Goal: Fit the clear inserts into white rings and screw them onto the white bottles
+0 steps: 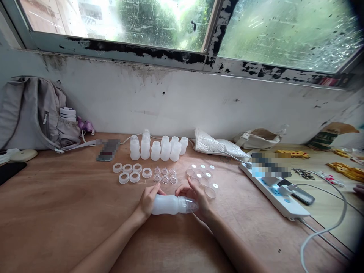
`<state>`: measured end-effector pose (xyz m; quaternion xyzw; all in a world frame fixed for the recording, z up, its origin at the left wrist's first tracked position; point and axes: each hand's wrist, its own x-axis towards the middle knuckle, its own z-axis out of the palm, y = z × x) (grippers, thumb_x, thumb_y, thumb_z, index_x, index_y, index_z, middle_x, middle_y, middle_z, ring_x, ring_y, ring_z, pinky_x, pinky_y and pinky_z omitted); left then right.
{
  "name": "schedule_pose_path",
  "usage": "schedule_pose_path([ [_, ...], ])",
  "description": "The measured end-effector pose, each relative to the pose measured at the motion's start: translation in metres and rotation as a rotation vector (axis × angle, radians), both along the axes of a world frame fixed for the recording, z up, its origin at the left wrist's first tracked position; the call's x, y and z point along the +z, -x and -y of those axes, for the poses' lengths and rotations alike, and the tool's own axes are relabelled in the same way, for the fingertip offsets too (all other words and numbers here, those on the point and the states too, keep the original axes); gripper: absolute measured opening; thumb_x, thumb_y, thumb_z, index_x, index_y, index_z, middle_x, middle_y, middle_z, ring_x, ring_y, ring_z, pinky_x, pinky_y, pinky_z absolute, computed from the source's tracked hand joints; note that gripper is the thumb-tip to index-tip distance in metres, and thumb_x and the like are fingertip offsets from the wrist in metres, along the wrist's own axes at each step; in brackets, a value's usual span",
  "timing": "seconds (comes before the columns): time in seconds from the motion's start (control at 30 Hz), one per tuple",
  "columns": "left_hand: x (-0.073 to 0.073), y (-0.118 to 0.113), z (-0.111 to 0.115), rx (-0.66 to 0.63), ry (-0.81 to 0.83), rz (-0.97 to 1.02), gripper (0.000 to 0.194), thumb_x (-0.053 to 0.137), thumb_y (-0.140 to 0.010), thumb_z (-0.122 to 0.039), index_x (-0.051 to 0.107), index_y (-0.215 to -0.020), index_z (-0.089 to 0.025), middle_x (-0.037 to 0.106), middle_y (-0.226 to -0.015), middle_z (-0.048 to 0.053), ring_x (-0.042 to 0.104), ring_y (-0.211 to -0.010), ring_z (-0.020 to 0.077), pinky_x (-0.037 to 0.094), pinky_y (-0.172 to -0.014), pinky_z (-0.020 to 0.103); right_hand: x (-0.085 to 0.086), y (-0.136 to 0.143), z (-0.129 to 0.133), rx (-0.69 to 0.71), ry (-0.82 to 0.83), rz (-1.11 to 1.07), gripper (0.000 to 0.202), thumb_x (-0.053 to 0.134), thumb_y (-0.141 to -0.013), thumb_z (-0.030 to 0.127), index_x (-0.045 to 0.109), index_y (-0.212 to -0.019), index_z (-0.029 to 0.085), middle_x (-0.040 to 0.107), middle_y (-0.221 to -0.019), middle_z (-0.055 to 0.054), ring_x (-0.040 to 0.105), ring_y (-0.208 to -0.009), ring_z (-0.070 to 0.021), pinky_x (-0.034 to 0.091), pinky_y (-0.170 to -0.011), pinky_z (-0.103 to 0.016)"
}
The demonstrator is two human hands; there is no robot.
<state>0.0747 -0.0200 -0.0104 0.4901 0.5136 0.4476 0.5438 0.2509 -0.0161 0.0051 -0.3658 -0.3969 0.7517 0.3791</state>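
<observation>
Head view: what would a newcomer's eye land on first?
Likely the milky bottle with a clear cap, held sideways at front middle, left hand on its base, right hand at the cap. Behind it, similar bottles stand near the wall, rings laid out before them. Above, the peeling window frame stands out.

Table (57,212): brown, sweeping across the lower frame!
Bottles (155,152): upright, near centre!
Rings (134,181): rows, left of centre.
Teats (165,179): dead centre, below.
Caps (210,193): right of those.
Backpack (19,110): far left!
Strip (270,194): slanting, right!
</observation>
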Motion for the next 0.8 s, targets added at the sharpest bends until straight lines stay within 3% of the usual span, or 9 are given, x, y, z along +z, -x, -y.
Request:
schedule_pose_path([
  [0.3,0.009,-0.002,0.01,0.034,0.0,-0.08,0.046,0.035,-0.076,-0.045,0.056,-0.049,-0.015,0.058,-0.055,0.003,0.049,-0.055,0.0149,0.036,-0.055,0.025,-0.002,0.005,0.004,0.039,-0.041,-0.022,0.051,0.035,-0.079,0.056,0.055,-0.057,0.015,0.051,-0.055,-0.002,0.043,-0.044,-0.0102,0.032,-0.042,-0.022],
  [0.8,0.012,-0.005,0.015,0.115,-0.006,-0.184,0.046,0.029,-0.078,-0.04,0.055,-0.048,-0.017,0.06,-0.059,0.003,0.052,-0.06,0.017,0.038,-0.056,0.026,-0.009,0.009,0.006,-0.035,-0.258,0.117,0.042,0.036,-0.082,0.047,0.05,-0.058,0.016,0.049,-0.064,-0.002,0.043,-0.053,-0.0112,0.034,-0.051,-0.024],
])
